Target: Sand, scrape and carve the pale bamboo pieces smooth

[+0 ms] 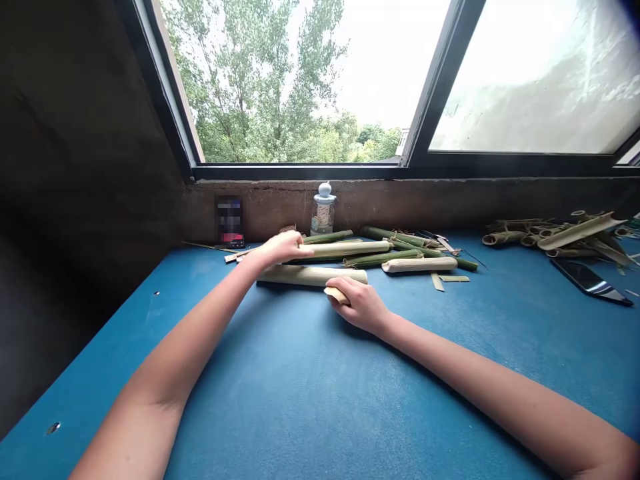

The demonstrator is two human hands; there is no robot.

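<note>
My left hand [284,248] reaches over the left part of the bamboo pile, its fingers at the left end of a long pale bamboo piece [350,249]. Whether it grips that piece is hidden. In front of it a thick pale bamboo piece [313,275] lies crosswise on the blue table [280,373]. My right hand [359,303] is closed around a short pale bamboo piece [338,295], just below the thick piece's right end. Another pale piece [419,265] rests to the right, beside green bamboo stalks [395,257].
A lidded jar [323,212] and an upright phone [230,221] stand against the wall under the window. At the right lie a dark tablet-like device [591,281] and a heap of split bamboo [580,239]. Small bamboo strips [454,279] lie near the pile.
</note>
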